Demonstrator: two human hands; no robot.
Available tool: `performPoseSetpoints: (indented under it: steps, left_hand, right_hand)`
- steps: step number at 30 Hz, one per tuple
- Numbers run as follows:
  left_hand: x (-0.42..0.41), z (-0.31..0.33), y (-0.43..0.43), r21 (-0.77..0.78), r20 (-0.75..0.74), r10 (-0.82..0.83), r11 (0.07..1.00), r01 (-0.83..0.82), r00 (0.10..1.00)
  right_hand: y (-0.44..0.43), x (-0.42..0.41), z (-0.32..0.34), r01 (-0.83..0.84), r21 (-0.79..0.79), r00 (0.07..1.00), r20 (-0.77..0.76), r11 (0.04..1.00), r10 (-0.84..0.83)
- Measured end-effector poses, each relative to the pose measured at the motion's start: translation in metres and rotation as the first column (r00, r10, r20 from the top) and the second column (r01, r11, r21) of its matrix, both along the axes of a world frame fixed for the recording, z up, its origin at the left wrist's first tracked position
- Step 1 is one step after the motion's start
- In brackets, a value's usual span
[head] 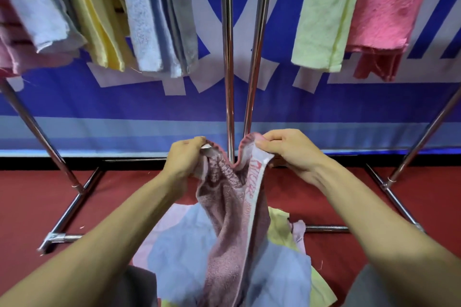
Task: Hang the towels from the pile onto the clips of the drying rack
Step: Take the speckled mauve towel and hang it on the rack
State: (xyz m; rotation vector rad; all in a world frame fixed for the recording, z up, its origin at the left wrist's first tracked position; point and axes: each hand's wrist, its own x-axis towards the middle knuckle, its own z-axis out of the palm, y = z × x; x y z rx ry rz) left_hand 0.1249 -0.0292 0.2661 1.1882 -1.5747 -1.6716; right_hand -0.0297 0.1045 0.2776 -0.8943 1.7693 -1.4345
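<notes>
While aloft, towel (230, 209) before rack poles (227, 32)

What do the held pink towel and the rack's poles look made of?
The pink towel: terry cloth, probably cotton; matte, nubby looped pile with a flat woven white band. The rack poles: bright metal, likely chromed or stainless steel; glossy, mirror-like highlights run along them.

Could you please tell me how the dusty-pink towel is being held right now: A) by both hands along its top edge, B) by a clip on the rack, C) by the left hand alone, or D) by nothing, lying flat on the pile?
A: the left hand and the right hand each pinch the top edge of the dusty-pink towel, which hangs down over the pile of towels.
</notes>
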Motion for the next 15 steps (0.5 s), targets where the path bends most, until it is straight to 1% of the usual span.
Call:
performPoseSetpoints:
  steps: [1, 2, 3, 4, 5, 6, 7, 8, 9, 10, 11, 12, 13, 14, 15]
  left_hand:
    - [0.001, 0.002, -0.001, 0.214, -0.07, 0.033, 0.977, -0.017, 0.997]
    - [0.003, 0.004, -0.004, 0.383, -0.117, 0.089, 0.923, -0.038, 0.989]
    - [0.004, 0.002, -0.011, 0.476, -0.137, 0.152, 0.876, -0.07, 0.979]
    - [0.005, 0.001, -0.018, 0.515, -0.138, 0.203, 0.851, -0.105, 0.969]
    - [0.007, 0.001, -0.023, 0.519, -0.141, 0.229, 0.845, -0.125, 0.963]
    - [0.008, 0.001, -0.025, 0.504, -0.153, 0.232, 0.854, -0.126, 0.961]
    - [0.009, 0.0, -0.025, 0.485, -0.175, 0.214, 0.868, -0.105, 0.961]
    - [0.008, 0.0, -0.023, 0.453, -0.19, 0.184, 0.888, -0.08, 0.964]
    - [0.006, 0.0, -0.02, 0.381, -0.192, 0.139, 0.923, -0.056, 0.972]
    - [0.004, -0.001, -0.016, 0.233, -0.151, 0.078, 0.972, -0.041, 0.986]
    - [0.002, -0.003, -0.014, 0.006, -0.048, 0.006, 1.0, -0.006, 0.999]
    - [0.001, -0.005, -0.011, -0.243, 0.101, -0.035, 0.968, 0.059, 0.994]
    - [-0.001, -0.007, -0.008, -0.427, 0.239, -0.032, 0.894, 0.135, 0.971]
    - [-0.002, -0.008, -0.006, -0.507, 0.313, -0.018, 0.842, 0.183, 0.95]
    - [-0.002, -0.009, -0.005, -0.516, 0.346, -0.026, 0.829, 0.213, 0.938]
  right_hand:
    - [-0.002, -0.001, 0.0, 0.065, -0.022, 0.985, 0.159, 0.998, -0.061]
    - [-0.004, -0.004, -0.001, 0.167, -0.044, 0.917, 0.374, 0.985, -0.139]
    - [-0.005, -0.008, -0.003, 0.291, -0.05, 0.784, 0.585, 0.956, -0.208]
    - [-0.005, -0.012, -0.004, 0.402, -0.036, 0.635, 0.73, 0.915, -0.25]
    - [-0.005, -0.016, -0.005, 0.48, -0.017, 0.526, 0.805, 0.877, -0.273]
    - [-0.004, -0.018, -0.007, 0.527, -0.005, 0.467, 0.837, 0.85, -0.284]
    - [-0.005, -0.021, -0.009, 0.547, -0.006, 0.452, 0.844, 0.837, -0.289]
    - [-0.005, -0.021, -0.01, 0.55, -0.012, 0.467, 0.834, 0.835, -0.295]
    - [-0.006, -0.02, -0.01, 0.539, -0.017, 0.505, 0.806, 0.842, -0.307]
    - [-0.008, -0.018, -0.01, 0.515, -0.027, 0.564, 0.764, 0.857, -0.315]
    - [-0.009, -0.015, -0.009, 0.474, -0.046, 0.634, 0.71, 0.879, -0.305]
    - [-0.01, -0.011, -0.008, 0.42, -0.075, 0.702, 0.659, 0.905, -0.271]
    - [-0.01, -0.008, -0.006, 0.356, -0.103, 0.759, 0.612, 0.929, -0.222]
    - [-0.01, -0.004, -0.005, 0.293, -0.123, 0.802, 0.571, 0.948, -0.174]
    - [-0.01, 0.0, -0.003, 0.245, -0.131, 0.839, 0.526, 0.961, -0.142]
